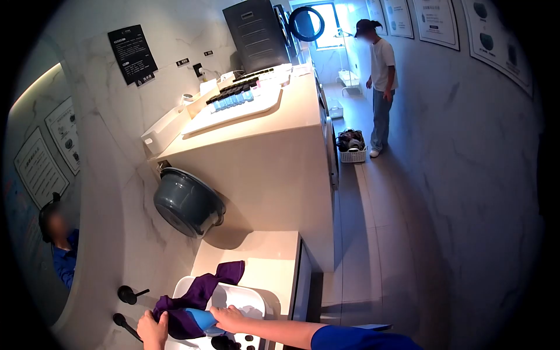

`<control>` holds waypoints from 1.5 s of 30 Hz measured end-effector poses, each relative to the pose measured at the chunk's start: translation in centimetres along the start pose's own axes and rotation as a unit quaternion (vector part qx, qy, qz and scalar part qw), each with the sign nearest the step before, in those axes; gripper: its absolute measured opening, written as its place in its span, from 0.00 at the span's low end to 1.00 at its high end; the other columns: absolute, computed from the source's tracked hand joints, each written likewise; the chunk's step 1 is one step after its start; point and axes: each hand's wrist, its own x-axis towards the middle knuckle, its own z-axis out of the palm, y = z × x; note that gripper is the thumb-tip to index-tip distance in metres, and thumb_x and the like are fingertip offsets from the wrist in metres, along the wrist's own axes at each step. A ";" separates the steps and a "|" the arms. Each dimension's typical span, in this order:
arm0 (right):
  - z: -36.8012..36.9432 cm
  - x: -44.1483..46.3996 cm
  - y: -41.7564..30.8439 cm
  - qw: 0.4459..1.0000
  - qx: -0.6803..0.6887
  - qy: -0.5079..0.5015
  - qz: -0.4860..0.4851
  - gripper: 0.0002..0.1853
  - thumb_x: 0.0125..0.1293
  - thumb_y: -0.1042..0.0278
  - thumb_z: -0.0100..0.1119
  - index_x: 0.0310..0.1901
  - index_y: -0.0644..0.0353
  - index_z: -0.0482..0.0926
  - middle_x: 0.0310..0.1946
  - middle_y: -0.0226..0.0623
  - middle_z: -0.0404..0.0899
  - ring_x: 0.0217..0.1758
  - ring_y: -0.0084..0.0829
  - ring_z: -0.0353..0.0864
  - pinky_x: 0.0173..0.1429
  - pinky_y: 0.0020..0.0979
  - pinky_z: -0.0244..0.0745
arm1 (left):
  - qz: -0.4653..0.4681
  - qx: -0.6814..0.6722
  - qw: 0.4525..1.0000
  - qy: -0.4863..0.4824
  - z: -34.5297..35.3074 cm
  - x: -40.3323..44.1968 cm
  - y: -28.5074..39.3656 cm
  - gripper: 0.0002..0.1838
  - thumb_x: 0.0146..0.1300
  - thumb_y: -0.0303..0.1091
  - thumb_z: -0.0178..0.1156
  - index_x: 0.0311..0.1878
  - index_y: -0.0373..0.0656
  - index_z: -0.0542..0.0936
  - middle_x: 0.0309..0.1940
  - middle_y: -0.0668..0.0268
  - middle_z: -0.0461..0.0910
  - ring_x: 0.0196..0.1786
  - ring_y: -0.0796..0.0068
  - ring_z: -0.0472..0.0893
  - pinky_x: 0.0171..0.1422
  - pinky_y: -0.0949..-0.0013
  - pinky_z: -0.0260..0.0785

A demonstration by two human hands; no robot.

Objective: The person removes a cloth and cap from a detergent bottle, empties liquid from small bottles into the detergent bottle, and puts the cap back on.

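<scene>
We work over a white washbasin (247, 302) set in a pale counter, where a purple cloth (201, 289) lies bunched across the bowl, its far end draped over the rim toward the countertop. Our left hand (153, 330) pinches the cloth's near left edge between thumb and fingers, while our right hand (229, 319), reaching in from the right in a blue sleeve (356, 338), is closed on a light blue piece (202, 319) beside the purple folds; whether it is part of the same item, we cannot tell. The two hands stand apart, with the material between them. Two black wall fittings (128, 294) jut out to the left of the basin. Beyond it, a dark grey plastic tub (185, 201) hangs tilted near the wall, against the side of a taller counter (280, 169); on top of that, a white tray (256, 115) bears rows of small black-capped bottles (233, 100), with a large black appliance (255, 35) behind. Down the tiled aisle, a person (382, 67) in a dark cap, white T-shirt and jeans stands with arms lowered beside a white basket (353, 156) heaped with dark fabric. At far left, a mirror (35, 111) reflects a figure in blue, and framed notices (436, 23) line the marbled wall at right.
</scene>
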 end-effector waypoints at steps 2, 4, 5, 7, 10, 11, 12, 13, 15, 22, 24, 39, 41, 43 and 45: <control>-0.2 0.0 -0.1 1.000 0.009 -0.002 0.002 0.21 0.55 0.66 0.62 0.46 0.59 0.63 0.36 0.45 0.80 0.44 0.44 0.80 0.49 0.43 0.65 | 0.070 -0.032 0.997 -0.001 -0.7 -0.8 -0.4 0.27 0.46 0.45 0.68 0.45 0.34 0.77 0.39 0.47 0.76 0.45 0.46 0.78 0.50 0.55 0.71; -0.8 -0.1 -0.2 1.000 0.022 -0.021 0.000 0.21 0.56 0.66 0.62 0.46 0.60 0.64 0.39 0.47 0.80 0.47 0.45 0.80 0.50 0.49 0.66 | 0.153 -0.078 0.985 -0.010 -0.6 -0.9 -1.3 0.34 0.37 0.32 0.74 0.53 0.38 0.75 0.43 0.53 0.73 0.46 0.52 0.77 0.52 0.58 0.71; -0.7 -0.1 -0.2 0.999 0.025 -0.022 0.000 0.21 0.56 0.66 0.62 0.46 0.60 0.64 0.39 0.47 0.80 0.47 0.45 0.80 0.50 0.49 0.66 | 0.153 -0.075 0.985 -0.011 -0.5 -0.7 -1.8 0.34 0.37 0.32 0.74 0.53 0.38 0.75 0.43 0.53 0.73 0.46 0.52 0.77 0.52 0.58 0.71; -0.4 -0.1 -0.1 1.000 0.013 -0.012 0.001 0.22 0.55 0.66 0.63 0.47 0.60 0.63 0.36 0.46 0.80 0.44 0.44 0.80 0.49 0.43 0.65 | 0.195 -0.122 0.973 -0.037 -0.3 -0.4 -2.6 0.35 0.34 0.27 0.75 0.52 0.37 0.76 0.42 0.54 0.73 0.44 0.53 0.78 0.50 0.61 0.72; -0.2 -0.1 0.0 1.000 0.008 -0.002 -0.004 0.22 0.55 0.66 0.63 0.47 0.60 0.63 0.35 0.47 0.80 0.44 0.44 0.80 0.49 0.43 0.65 | 0.223 -0.154 0.962 -0.046 0.5 0.4 -4.1 0.35 0.35 0.22 0.74 0.53 0.35 0.76 0.41 0.56 0.73 0.43 0.60 0.78 0.49 0.66 0.72; -0.3 -0.1 0.0 1.000 0.011 -0.004 -0.003 0.22 0.55 0.66 0.63 0.47 0.60 0.63 0.35 0.47 0.80 0.44 0.44 0.80 0.49 0.43 0.65 | 0.222 -0.152 0.962 -0.048 0.3 0.1 -3.9 0.35 0.35 0.22 0.74 0.53 0.35 0.76 0.41 0.56 0.73 0.43 0.60 0.78 0.49 0.66 0.72; -0.3 -0.1 0.0 1.000 0.010 0.000 -0.004 0.22 0.55 0.66 0.63 0.47 0.60 0.63 0.36 0.47 0.80 0.44 0.44 0.80 0.49 0.43 0.65 | 0.191 -0.203 0.958 -0.069 -0.1 -0.3 -3.5 0.34 0.38 0.20 0.72 0.55 0.34 0.75 0.42 0.57 0.74 0.44 0.64 0.78 0.50 0.68 0.72; -0.3 -0.2 0.0 1.000 0.010 0.002 -0.005 0.22 0.55 0.66 0.63 0.46 0.60 0.63 0.36 0.46 0.80 0.44 0.45 0.80 0.49 0.43 0.65 | 0.158 -0.253 0.950 -0.091 -0.3 -0.7 -3.4 0.33 0.42 0.19 0.70 0.56 0.32 0.74 0.43 0.58 0.74 0.45 0.67 0.78 0.50 0.69 0.72; -0.1 0.0 0.1 1.000 0.011 -0.005 -0.003 0.22 0.55 0.66 0.63 0.46 0.60 0.63 0.36 0.46 0.80 0.45 0.45 0.80 0.50 0.44 0.65 | 0.164 -0.268 0.946 -0.081 0.7 -0.5 -4.4 0.31 0.46 0.19 0.68 0.58 0.31 0.73 0.47 0.57 0.75 0.48 0.68 0.77 0.53 0.71 0.71; -0.1 0.3 0.3 0.999 0.029 -0.013 0.011 0.22 0.53 0.65 0.64 0.46 0.60 0.64 0.39 0.47 0.79 0.47 0.46 0.79 0.51 0.47 0.67 | 0.201 -0.353 0.914 0.024 2.9 -0.7 -5.0 0.17 0.65 0.26 0.55 0.56 0.32 0.75 0.57 0.50 0.74 0.58 0.63 0.75 0.60 0.69 0.67; 0.0 0.2 0.3 0.999 0.035 -0.019 0.013 0.21 0.54 0.66 0.62 0.46 0.60 0.64 0.41 0.47 0.79 0.49 0.47 0.78 0.52 0.48 0.66 | 0.193 -0.368 0.908 0.046 3.2 -0.2 -5.2 0.12 0.67 0.24 0.51 0.50 0.30 0.77 0.52 0.51 0.77 0.52 0.65 0.78 0.58 0.69 0.68; -0.3 -0.1 0.0 0.998 0.044 -0.028 0.041 0.19 0.57 0.66 0.59 0.46 0.60 0.64 0.45 0.47 0.77 0.53 0.47 0.77 0.54 0.48 0.67 | 0.190 -0.345 0.918 0.049 3.3 -1.6 -3.5 0.21 0.53 0.15 0.56 0.52 0.34 0.77 0.60 0.52 0.71 0.61 0.59 0.73 0.65 0.65 0.64; -0.3 -0.1 0.0 0.998 0.046 -0.026 0.035 0.19 0.57 0.66 0.60 0.47 0.60 0.64 0.45 0.48 0.77 0.53 0.48 0.77 0.55 0.48 0.67 | 0.201 -0.340 0.918 0.041 3.3 -1.4 -3.7 0.21 0.51 0.13 0.54 0.50 0.34 0.77 0.60 0.52 0.71 0.62 0.58 0.72 0.66 0.64 0.63; -0.2 -0.2 0.1 0.998 0.046 -0.029 0.036 0.19 0.57 0.66 0.59 0.47 0.60 0.64 0.46 0.49 0.77 0.53 0.48 0.77 0.55 0.49 0.67 | 0.213 -0.335 0.917 0.034 3.5 -1.4 -3.7 0.21 0.49 0.12 0.52 0.49 0.34 0.78 0.60 0.52 0.72 0.63 0.58 0.71 0.67 0.64 0.61; -0.1 -0.2 0.2 0.998 0.043 -0.029 0.035 0.19 0.57 0.66 0.59 0.47 0.60 0.64 0.46 0.49 0.77 0.52 0.49 0.77 0.55 0.49 0.67 | 0.213 -0.349 0.911 0.057 3.8 -1.5 -3.6 0.21 0.46 0.10 0.51 0.45 0.34 0.79 0.58 0.51 0.74 0.64 0.56 0.70 0.68 0.62 0.60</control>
